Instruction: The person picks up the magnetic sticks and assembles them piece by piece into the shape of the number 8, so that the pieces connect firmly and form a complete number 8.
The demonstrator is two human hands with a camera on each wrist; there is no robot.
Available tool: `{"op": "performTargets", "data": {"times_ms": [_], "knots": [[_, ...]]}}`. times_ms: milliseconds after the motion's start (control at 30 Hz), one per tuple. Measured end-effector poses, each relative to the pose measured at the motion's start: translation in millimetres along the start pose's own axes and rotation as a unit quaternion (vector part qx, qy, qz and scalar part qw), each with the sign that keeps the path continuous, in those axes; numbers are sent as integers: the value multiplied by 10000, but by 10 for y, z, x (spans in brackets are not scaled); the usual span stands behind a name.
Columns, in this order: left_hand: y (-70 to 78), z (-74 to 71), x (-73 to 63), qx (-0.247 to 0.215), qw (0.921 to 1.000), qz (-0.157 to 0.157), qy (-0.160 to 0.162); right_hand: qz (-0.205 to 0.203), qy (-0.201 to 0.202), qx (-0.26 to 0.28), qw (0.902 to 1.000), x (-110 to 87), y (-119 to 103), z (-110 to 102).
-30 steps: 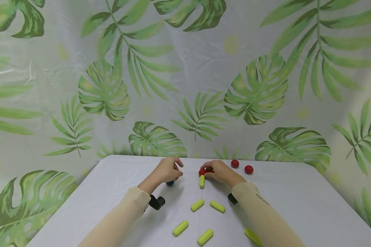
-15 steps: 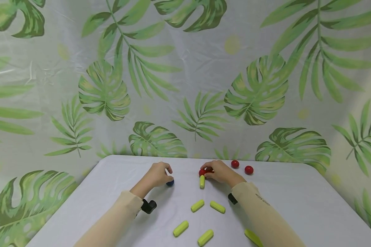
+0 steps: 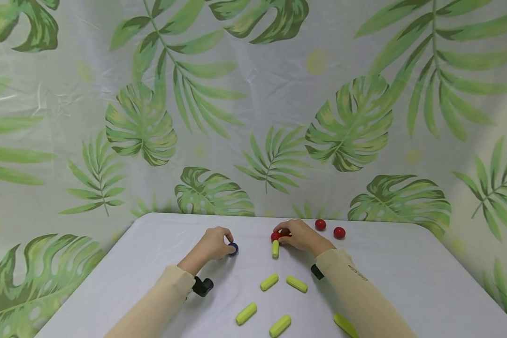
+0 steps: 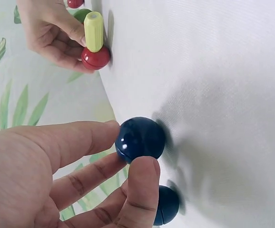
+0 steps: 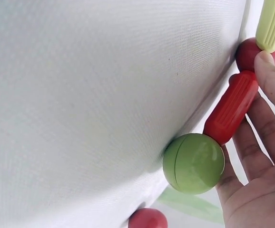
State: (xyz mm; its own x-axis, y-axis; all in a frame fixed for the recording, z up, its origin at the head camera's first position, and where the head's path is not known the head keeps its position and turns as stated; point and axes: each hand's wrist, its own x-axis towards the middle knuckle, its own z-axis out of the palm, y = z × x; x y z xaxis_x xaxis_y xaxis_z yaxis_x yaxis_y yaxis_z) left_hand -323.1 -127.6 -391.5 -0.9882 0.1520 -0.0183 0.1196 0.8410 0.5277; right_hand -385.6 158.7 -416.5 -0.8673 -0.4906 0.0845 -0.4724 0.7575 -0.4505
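Note:
My left hand (image 3: 213, 243) pinches a glossy dark blue ball (image 4: 141, 138) between thumb and fingers at the left-centre of the table. A second blue ball (image 4: 167, 206) lies just beside it, partly behind a fingertip in the left wrist view. At the back centre, my right hand (image 3: 302, 235) grips a joined piece, its thumb on a red ball (image 5: 248, 56). From that ball run a yellow-green rod (image 5: 273, 23) and a red rod (image 5: 232, 107). A green ball (image 5: 193, 163) sits at the red rod's other end; the head view hides it behind the hand.
Several loose yellow-green rods (image 3: 247, 313) lie on the white tablecloth (image 3: 122, 291) towards the front, one partly under the right sleeve. Two red balls (image 3: 339, 233) rest at the back right. A leaf-patterned curtain (image 3: 279, 103) hangs behind the table.
My left hand has moved left and down from near the centre to the blue ball and now pinches it, with the ball slightly shifted. The right hand keeps its place on the joined piece.

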Motion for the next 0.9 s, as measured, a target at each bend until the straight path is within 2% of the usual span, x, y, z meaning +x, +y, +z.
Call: {"op": "performTargets", "data": {"times_ms": [467,633,900], "knots": [[-2,70,12,108,9999,-71,-8,13,-20,43,10000,18,19,0],[-14,73,1,-40,9999,-105,-17,16,-32,42,10000,17,17,-2],[-73,109,-13,-579,9983,-89,-64,10,-36,76,10000,21,29,0]]}}
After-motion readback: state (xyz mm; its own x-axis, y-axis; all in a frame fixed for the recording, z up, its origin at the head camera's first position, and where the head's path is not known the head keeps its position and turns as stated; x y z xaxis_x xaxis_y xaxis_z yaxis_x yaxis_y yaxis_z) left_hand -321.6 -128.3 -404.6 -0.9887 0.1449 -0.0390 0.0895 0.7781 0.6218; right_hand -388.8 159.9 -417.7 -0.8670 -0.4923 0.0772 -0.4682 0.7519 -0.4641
